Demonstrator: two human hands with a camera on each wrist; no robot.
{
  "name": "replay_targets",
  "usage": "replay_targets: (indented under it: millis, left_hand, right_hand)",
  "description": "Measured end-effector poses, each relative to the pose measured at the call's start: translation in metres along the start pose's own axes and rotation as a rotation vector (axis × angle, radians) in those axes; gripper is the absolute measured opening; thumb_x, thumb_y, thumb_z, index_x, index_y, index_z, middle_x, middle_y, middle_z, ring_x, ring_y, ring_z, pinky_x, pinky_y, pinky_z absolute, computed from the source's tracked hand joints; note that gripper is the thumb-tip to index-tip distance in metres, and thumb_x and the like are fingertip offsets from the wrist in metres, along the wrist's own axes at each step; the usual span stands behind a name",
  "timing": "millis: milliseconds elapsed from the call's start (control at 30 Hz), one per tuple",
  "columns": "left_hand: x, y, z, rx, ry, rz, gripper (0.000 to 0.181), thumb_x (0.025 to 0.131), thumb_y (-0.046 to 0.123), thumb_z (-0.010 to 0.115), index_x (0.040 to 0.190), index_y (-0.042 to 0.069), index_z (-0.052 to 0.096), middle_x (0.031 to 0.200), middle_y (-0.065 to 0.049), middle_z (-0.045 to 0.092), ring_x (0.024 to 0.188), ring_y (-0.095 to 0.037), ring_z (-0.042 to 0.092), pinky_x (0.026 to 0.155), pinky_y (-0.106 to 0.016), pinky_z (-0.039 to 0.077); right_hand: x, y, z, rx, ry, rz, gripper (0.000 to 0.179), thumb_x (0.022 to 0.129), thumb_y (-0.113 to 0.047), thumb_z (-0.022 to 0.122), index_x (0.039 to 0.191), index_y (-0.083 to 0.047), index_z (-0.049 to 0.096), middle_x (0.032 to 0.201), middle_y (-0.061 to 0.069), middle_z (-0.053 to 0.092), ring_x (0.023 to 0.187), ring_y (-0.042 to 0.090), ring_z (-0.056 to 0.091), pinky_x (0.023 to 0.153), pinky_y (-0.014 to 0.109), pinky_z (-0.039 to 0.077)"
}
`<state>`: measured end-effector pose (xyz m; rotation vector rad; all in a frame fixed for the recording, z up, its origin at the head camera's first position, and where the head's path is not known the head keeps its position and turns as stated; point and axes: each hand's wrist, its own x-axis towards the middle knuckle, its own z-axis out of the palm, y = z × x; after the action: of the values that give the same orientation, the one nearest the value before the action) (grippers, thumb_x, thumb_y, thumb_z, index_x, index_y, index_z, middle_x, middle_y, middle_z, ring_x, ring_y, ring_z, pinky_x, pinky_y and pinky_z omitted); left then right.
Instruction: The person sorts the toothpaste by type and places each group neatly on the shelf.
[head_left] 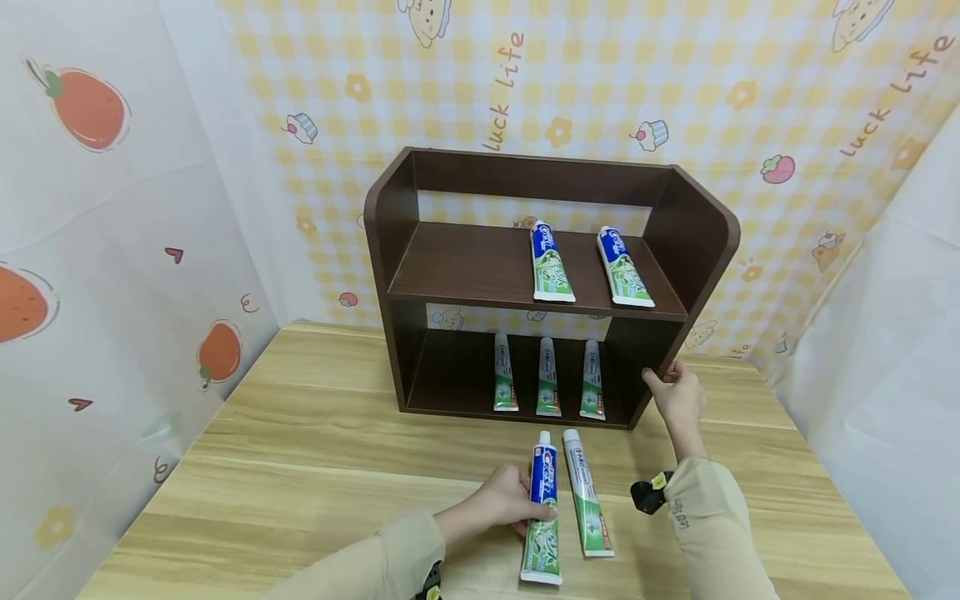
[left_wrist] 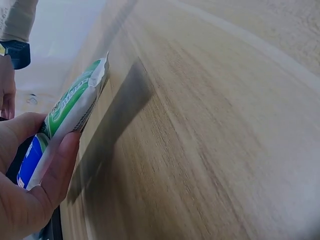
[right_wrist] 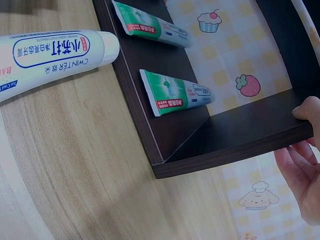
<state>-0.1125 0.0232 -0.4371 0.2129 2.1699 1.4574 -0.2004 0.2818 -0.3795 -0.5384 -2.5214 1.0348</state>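
Observation:
My left hand (head_left: pixel 498 503) pinches a blue-and-green Crest toothpaste tube (head_left: pixel 542 546) between thumb and fingers, cap pointing toward the shelf. In the left wrist view the tube (left_wrist: pixel 74 100) is held over the wood, casting a long shadow. Just right of it lies a white-and-green toothpaste tube (head_left: pixel 587 498) on the table. My right hand (head_left: pixel 678 402) grips the right side panel of a dark brown two-tier shelf (head_left: pixel 461 254). In the right wrist view the thumb is on the panel's inner face and the fingers are on its outer face.
Two Crest tubes (head_left: pixel 550 265) lie on the upper tier, toward its right. Several white-and-green tubes (head_left: pixel 547 379) lie in a row on the lower tier. The shelf stands on a wooden table (head_left: pixel 300 467) before a checkered backdrop (head_left: pixel 315 208).

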Motion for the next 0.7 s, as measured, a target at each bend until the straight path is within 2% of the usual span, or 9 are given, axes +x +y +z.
replay_targets:
  millis: [267, 467, 700]
  left_hand:
    - [-0.005, 0.002, -0.011, -0.039, -0.017, 0.003, 0.029, 0.07, 0.01, 0.076, 0.085, -0.001, 0.054, 0.068, -0.008, 0.064, 0.054, -0.016, 0.062, 0.049, -0.028, 0.054]
    - [-0.008, 0.006, -0.026, -0.054, -0.021, 0.012, 0.033, 0.07, 0.01, 0.076, 0.09, -0.003, 0.053, 0.071, -0.009, 0.063, 0.056, -0.017, 0.062, 0.053, -0.031, 0.056]
    - [-0.013, 0.017, -0.045, -0.057, 0.005, 0.028, 0.034, 0.072, 0.009, 0.075, 0.092, -0.004, 0.051, 0.073, -0.01, 0.061, 0.057, -0.015, 0.059, 0.061, -0.039, 0.057]
  right_hand:
    - [0.001, 0.001, 0.0, -0.018, -0.013, 0.004, 0.025, 0.083, -0.026, 0.058, 0.081, -0.002, 0.051, 0.088, 0.019, 0.062, 0.084, 0.033, 0.056, 0.069, 0.037, 0.035]
    - [0.002, 0.002, 0.001, -0.013, -0.009, 0.002, 0.026, 0.083, -0.027, 0.058, 0.08, -0.002, 0.05, 0.09, 0.021, 0.062, 0.085, 0.035, 0.056, 0.069, 0.038, 0.035]
    - [0.003, 0.002, 0.002, -0.004, -0.001, 0.005, 0.026, 0.083, -0.026, 0.058, 0.078, -0.002, 0.05, 0.088, 0.02, 0.062, 0.085, 0.034, 0.056, 0.071, 0.039, 0.034]
